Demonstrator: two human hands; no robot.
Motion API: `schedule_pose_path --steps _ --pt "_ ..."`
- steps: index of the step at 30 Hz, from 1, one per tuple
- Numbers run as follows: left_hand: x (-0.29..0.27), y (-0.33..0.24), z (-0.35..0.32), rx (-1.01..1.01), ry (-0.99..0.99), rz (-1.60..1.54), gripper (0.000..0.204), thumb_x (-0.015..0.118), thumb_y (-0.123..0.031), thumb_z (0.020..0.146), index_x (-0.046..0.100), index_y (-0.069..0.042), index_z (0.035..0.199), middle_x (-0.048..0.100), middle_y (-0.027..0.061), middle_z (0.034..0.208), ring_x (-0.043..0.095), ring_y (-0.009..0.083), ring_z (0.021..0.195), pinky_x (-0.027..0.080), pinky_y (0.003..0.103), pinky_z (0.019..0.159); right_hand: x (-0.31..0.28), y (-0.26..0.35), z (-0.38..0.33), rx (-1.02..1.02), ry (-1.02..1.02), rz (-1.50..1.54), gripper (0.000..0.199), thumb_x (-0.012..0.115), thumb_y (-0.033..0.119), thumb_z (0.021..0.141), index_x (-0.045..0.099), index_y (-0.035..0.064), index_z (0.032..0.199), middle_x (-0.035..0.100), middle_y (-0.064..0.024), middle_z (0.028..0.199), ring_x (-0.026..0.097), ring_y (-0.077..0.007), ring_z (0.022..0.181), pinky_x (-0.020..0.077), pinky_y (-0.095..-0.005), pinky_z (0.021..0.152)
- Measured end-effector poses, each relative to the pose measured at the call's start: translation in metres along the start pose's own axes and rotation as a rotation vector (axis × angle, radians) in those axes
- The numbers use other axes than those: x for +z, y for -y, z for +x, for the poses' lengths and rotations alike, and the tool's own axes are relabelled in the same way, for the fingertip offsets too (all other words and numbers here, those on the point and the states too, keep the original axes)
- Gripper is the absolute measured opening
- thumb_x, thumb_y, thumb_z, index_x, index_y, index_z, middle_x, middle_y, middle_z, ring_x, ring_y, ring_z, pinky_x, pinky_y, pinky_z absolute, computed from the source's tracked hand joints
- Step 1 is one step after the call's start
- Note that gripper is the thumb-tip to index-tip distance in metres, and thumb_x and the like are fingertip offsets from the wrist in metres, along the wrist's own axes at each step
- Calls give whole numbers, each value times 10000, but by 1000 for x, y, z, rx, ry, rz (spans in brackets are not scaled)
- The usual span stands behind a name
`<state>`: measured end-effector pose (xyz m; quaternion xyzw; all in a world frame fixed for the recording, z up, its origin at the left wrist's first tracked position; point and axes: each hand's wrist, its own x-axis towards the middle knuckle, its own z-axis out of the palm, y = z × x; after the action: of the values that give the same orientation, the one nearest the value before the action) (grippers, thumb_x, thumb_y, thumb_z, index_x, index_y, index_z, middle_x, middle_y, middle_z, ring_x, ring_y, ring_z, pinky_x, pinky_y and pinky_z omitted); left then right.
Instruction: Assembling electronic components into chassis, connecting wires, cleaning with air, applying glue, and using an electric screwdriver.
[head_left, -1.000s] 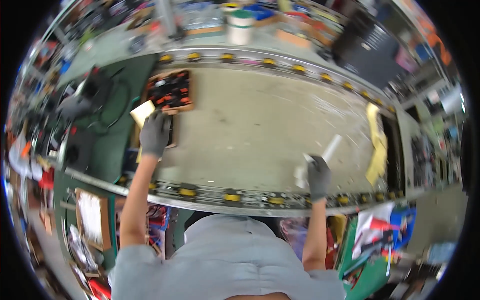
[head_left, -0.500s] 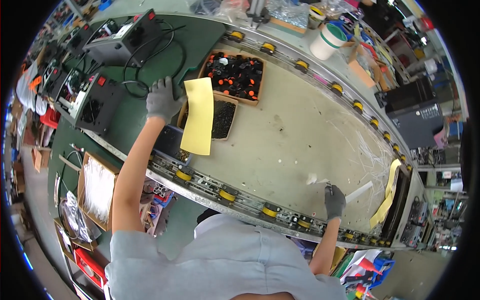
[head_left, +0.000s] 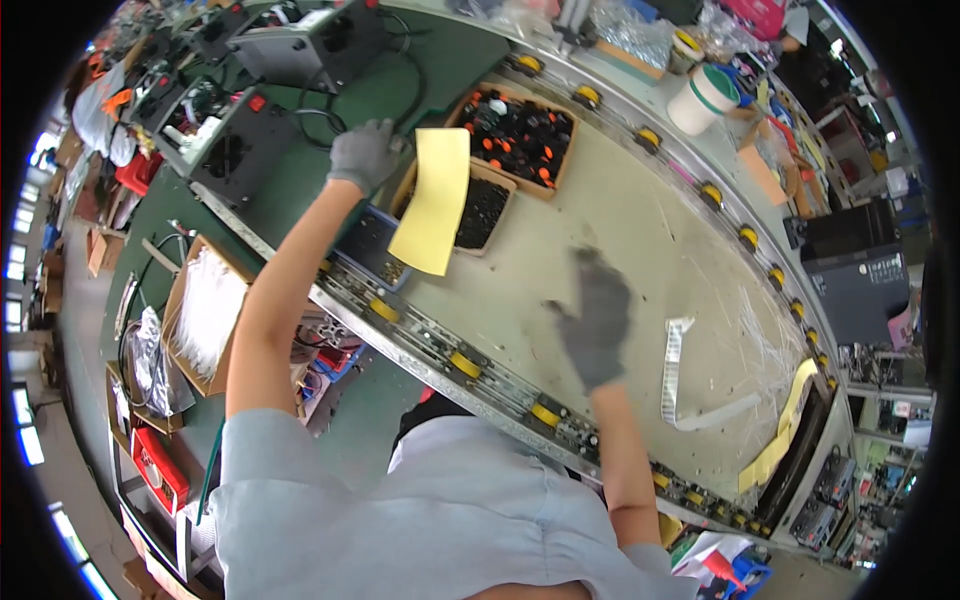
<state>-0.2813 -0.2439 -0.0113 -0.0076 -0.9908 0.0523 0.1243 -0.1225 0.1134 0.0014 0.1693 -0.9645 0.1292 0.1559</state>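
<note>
My left hand (head_left: 365, 153), in a grey glove, holds up a yellow sheet (head_left: 433, 200) by its upper edge; the sheet hangs over a shallow tray of small black parts (head_left: 482, 213). Behind it stands a box of black and orange parts (head_left: 518, 132). My right hand (head_left: 596, 318), also in a grey glove, hovers blurred over the pale conveyor belt (head_left: 620, 230) with fingers spread and nothing in it. A white paper strip (head_left: 676, 365) lies on the belt to its right.
Black electrical units with cables (head_left: 240, 150) sit on the green bench at left. A white bucket (head_left: 703, 98) stands at the belt's far side. More yellow strips (head_left: 778, 440) lie at the belt's right end. A box of white parts (head_left: 205, 312) sits below the bench.
My right hand has left the white strip at the right and moved left toward the belt's middle. My left hand still holds the yellow sheet up by the trays.
</note>
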Motion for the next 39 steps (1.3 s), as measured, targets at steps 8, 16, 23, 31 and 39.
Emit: schedule_pose_path --steps 8,16,23,31,39 --pt "19 6 -20 39 -79 -120 376 507 -274 836 556 -51 1135 621 119 980 620 274 882 499 398 731 96 91 79 -408 84 195 377 713 269 688 621 140 1030 574 -47 1093 463 -215 1151 289 -420 1024" --pt "7 -45 -18 115 -210 -216 262 538 -264 805 553 -59 966 601 120 848 618 292 770 498 412 653 18 22 78 563 -157 1494 230 604 109 839 601 -4 1040 621 -35 961 585 -127 875 469 -282 776" --pt "5 -98 -43 195 -270 -142 373 527 -321 824 557 -14 1033 580 126 833 604 282 742 496 380 624 -8 -61 5 779 -166 1560 277 585 75 841 543 32 1111 573 -50 1051 549 -151 983 453 -330 879" --pt "-22 -213 -83 270 -138 -145 472 560 -359 802 527 35 1060 567 136 850 592 266 783 491 353 676 -68 -102 -90 757 -437 2050 576 633 187 770 418 19 1277 534 -113 1224 519 -266 1136 414 -414 988" --pt "-61 -334 -142 503 -27 -361 446 540 -390 833 532 -6 1060 546 175 929 582 277 830 489 365 691 -135 -102 -122 615 -443 1968 570 643 236 755 460 17 1248 560 -121 1187 552 -269 1090 451 -408 938"
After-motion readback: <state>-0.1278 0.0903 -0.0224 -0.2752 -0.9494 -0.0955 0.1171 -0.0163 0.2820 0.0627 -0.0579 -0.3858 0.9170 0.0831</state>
